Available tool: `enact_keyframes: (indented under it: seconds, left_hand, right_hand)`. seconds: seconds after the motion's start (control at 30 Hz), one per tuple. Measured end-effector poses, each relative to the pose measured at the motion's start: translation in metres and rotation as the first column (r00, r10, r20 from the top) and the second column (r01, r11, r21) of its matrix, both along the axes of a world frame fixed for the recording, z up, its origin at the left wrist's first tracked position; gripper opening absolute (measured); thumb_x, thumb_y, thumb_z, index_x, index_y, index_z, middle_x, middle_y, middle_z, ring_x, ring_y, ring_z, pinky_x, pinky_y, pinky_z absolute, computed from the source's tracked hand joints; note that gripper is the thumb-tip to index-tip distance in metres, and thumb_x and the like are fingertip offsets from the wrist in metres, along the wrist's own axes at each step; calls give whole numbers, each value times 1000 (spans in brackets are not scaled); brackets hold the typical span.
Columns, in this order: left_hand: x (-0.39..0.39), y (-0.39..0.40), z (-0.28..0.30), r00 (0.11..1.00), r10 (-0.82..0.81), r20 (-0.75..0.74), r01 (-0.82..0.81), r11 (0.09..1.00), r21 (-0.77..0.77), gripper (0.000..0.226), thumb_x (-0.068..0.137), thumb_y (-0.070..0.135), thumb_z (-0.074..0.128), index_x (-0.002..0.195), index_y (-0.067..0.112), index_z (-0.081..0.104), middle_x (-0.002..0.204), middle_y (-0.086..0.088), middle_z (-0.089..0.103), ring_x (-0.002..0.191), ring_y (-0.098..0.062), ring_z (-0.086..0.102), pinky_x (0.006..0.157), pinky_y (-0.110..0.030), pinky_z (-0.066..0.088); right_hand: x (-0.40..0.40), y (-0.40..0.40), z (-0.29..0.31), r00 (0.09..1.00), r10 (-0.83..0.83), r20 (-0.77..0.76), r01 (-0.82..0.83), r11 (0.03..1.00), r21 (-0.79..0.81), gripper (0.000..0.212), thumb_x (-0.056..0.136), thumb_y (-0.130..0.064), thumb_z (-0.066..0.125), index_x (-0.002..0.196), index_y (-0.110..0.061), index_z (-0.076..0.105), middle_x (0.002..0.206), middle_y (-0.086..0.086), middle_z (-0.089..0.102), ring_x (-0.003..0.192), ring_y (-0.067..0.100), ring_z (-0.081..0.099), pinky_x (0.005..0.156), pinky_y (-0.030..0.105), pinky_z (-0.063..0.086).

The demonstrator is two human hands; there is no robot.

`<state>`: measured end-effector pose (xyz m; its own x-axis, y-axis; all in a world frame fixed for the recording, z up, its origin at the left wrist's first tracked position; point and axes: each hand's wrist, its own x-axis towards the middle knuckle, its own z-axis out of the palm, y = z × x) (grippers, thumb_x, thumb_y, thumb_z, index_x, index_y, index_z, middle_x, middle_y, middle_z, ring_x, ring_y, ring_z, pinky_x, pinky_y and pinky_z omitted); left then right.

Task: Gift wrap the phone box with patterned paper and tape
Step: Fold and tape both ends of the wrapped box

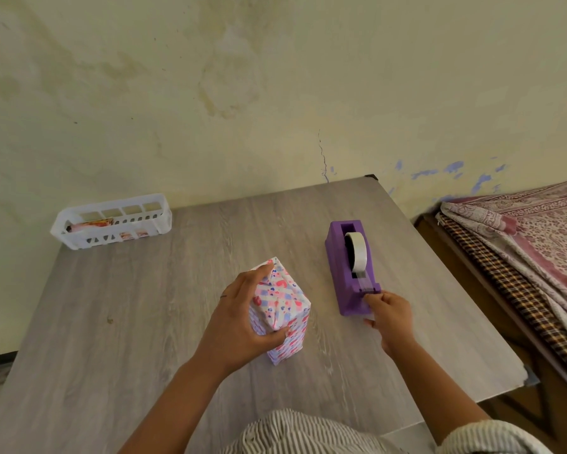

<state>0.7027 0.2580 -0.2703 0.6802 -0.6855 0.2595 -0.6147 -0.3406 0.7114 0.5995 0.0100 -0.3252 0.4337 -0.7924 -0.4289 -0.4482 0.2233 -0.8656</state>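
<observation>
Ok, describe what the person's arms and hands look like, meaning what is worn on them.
Both forearms are bare. The left hand has a thin dark band on one finger; the right hand shows no ring or watch. A sleeve of white cloth with thin dark stripes sits pushed up near the right elbow. The same striped cloth shows at the bottom edge.

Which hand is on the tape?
The right hand: its fingers pinch the tape end at the purple tape dispenser's cutter. The left hand grips the upright patterned-paper-wrapped box instead.
</observation>
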Motion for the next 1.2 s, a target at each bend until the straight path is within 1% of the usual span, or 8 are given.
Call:
enact_keyframes:
  seconds: [0.17,0.37,0.47,0.57,0.63,0.73,0.93,1.2]
  left_hand:
    - [-4,-2,5,999,13,-38,-13,1000,-17,92,60,57,71,136,34,26,132,15,42,120,-8,46,98,-41,45]
    - [-4,1,8,991,35,-132,-40,998,-38,111,55,56,77,137,55,1,140,13,38,127,-11,43,102,-42,43]
    - [-5,2,7,990,38,-133,-41,999,-19,115,56,52,80,141,47,2,138,21,37,126,-7,42,101,-40,44]
    - [-5,2,7,990,42,-137,-44,999,-11,116,57,51,80,142,45,1,138,24,36,126,-5,42,101,-41,43]
    - [-6,2,7,989,52,-141,-53,999,-9,116,57,50,81,142,47,1,138,25,36,126,-5,42,100,-41,44]
    - [-6,1,7,987,65,-145,-66,998,2,116,58,46,83,139,52,0,138,28,34,124,-4,43,99,-39,45]
    - [-7,0,9,985,73,-155,-71,997,17,116,57,45,81,136,58,-3,141,16,35,124,-5,42,101,-38,43]
    - [-4,-1,10,994,38,-105,-33,998,49,108,58,49,77,140,47,6,142,19,34,126,-3,38,105,-31,37]
  right_hand:
    - [-6,-1,-10,983,-7,-184,-17,992,-126,15,83,-4,61,78,10,63,76,23,64,63,28,61,68,56,56]
    - [-17,34,7,973,140,-183,-204,892,-404,17,92,-11,57,78,-18,64,76,2,65,72,20,61,71,41,53]
    - [-5,52,46,951,297,-86,-298,803,-517,25,92,-4,55,105,-21,68,88,0,69,76,9,60,75,21,46]
    - [11,70,90,864,502,-34,-442,726,-527,61,91,-1,55,136,-34,30,78,-1,68,66,-3,60,66,2,40]
    - [24,80,109,812,581,58,-501,745,-441,76,90,1,55,144,-32,12,68,-4,66,58,-5,58,62,5,43]
    - [47,93,123,767,635,95,-577,747,-331,78,89,1,55,151,-22,12,64,-2,66,53,3,56,59,21,49]
    - [79,100,120,696,678,-236,-717,636,-286,77,80,-25,68,143,-13,24,87,8,69,85,19,66,85,40,54]
    - [92,99,132,612,655,-443,-786,566,-249,62,74,-21,76,119,-3,38,87,6,65,83,21,64,80,36,55]
